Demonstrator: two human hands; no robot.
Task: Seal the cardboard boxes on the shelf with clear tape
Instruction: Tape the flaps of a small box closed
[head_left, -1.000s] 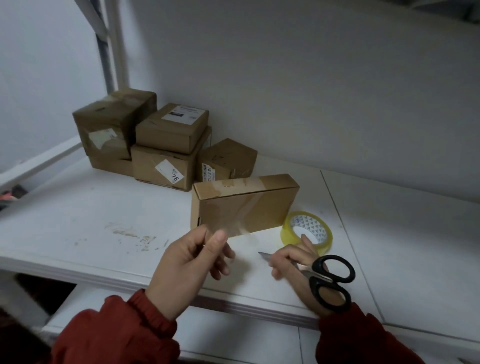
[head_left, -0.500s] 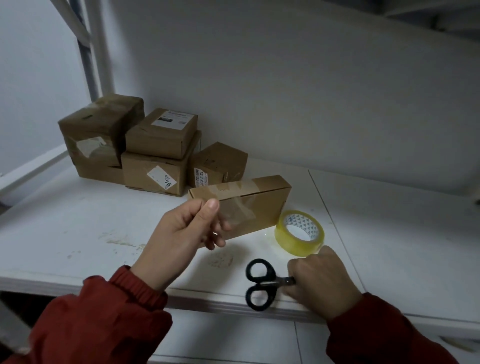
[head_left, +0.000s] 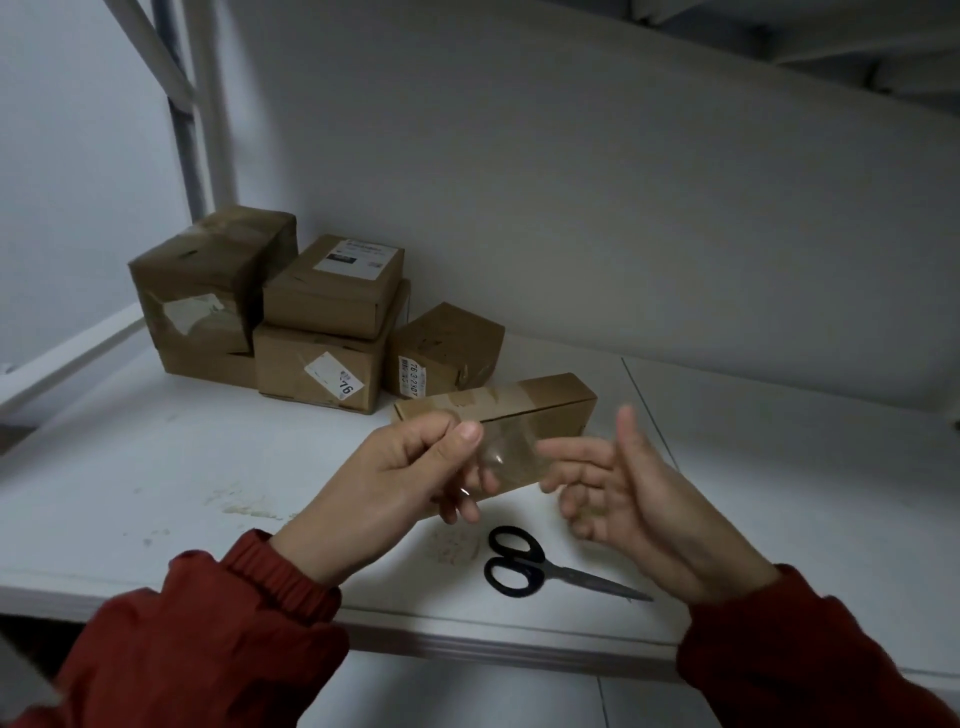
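Observed left grip pinching clear tape strip, held above shelf just before long box; noted right grip released, fingers loose beside strip's right end; recorded scissors flat near shelf edge; logged stacked boxes far left.

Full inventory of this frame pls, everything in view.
stacked boxes: five as far as I can tell, brown cardboard, back left of the shelf
long box: one, brown, in front of the stack, behind the hands
tape strip: one, clear, held up in front of the long box
scissors: one pair, black handles, lying near the shelf's front edge
shelf: one, white, under everything
frame bars: white, upper left
sleeves: two, red, bottom corners
left hand: pinches the strip's left end
right hand: fingers loose, at the strip's right end; contact unclear
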